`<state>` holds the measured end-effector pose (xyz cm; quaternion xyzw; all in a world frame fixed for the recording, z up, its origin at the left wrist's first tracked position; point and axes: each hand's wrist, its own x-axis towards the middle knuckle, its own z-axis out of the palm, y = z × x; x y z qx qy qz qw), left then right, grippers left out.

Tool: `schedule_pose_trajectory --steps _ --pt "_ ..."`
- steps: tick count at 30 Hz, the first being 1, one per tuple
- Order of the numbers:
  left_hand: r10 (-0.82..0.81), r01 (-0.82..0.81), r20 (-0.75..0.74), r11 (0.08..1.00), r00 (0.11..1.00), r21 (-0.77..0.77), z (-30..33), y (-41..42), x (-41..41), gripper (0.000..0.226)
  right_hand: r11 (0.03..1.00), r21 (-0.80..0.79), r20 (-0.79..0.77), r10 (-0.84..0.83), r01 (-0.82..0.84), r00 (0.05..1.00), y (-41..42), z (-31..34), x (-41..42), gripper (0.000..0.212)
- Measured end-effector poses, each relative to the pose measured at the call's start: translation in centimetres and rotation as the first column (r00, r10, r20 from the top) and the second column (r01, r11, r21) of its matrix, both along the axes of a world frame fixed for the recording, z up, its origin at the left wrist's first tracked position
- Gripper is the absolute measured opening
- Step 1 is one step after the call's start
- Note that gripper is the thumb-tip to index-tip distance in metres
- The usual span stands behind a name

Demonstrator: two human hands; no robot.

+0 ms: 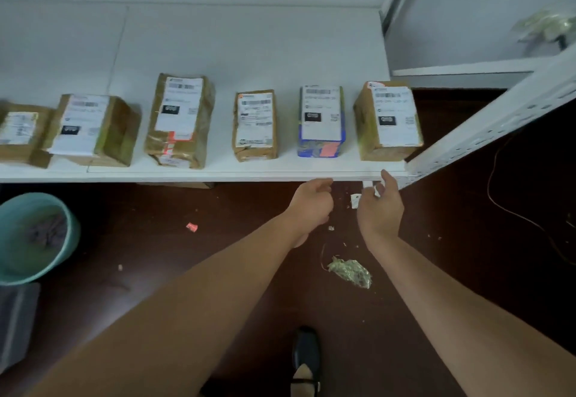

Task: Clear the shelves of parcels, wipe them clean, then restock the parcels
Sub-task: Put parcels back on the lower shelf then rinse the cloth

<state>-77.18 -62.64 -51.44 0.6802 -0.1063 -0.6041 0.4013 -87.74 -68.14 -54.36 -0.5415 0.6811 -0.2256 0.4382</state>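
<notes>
1. Left hand (311,206) loosely curled, holding nothing, just below shelf (249,53) front edge.
2. Right hand (378,209) fingers relaxed, spread; nothing clearly held, blurred white scrap (355,200) beside fingertips.
3. Six parcels (255,125) in a row along shelf front; leftmost cut off by frame.
4. Teal bucket (34,237) on floor at left, contents unclear.

Bare forearms (193,318), black shoe (307,353)

One cam only, head-worn, wide-angle, looking fwd and steeply down. White shelf (249,53) fills the upper half of the frame, close range; dark floor (218,256) takes the lower half. Both forearms enter from the bottom edge. Edges bend w/ lens distortion. No 2nd view to overlap.
</notes>
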Motion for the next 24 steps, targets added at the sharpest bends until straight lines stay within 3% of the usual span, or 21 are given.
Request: schedule_pose_trajectory --steps 5,9,15,21,24 --pt "0.312 -0.303 -0.089 0.948 0.946 0.097 -1.1 8.9 7.0 0.043 0.964 0.009 -0.014 0.264 -0.264 0.964 7.7 -0.6 6.3 0.048" --pt "0.55 -0.534 -0.079 0.83 0.831 0.163 -1.5 16.6 14.1 0.037 0.909 0.008 -0.015 0.417 -0.416 0.909 13.1 0.0 13.3 0.046" --pt "0.78 -0.769 0.001 0.616 0.625 0.167 -1.4 30.0 25.3 0.021 0.812 0.047 0.071 0.579 -0.582 0.812 23.5 0.6 25.9 0.045" --pt "0.835 -0.867 0.234 0.484 0.498 0.119 -0.3 44.2 35.1 0.029 0.657 0.083 0.13 0.738 -0.749 0.662 34.8 2.1 37.6 0.044" --pt "0.736 -0.845 0.439 0.522 0.516 0.118 0.4 51.0 38.6 0.033 0.575 0.074 0.138 0.803 -0.814 0.58 39.2 2.9 42.3 0.044"
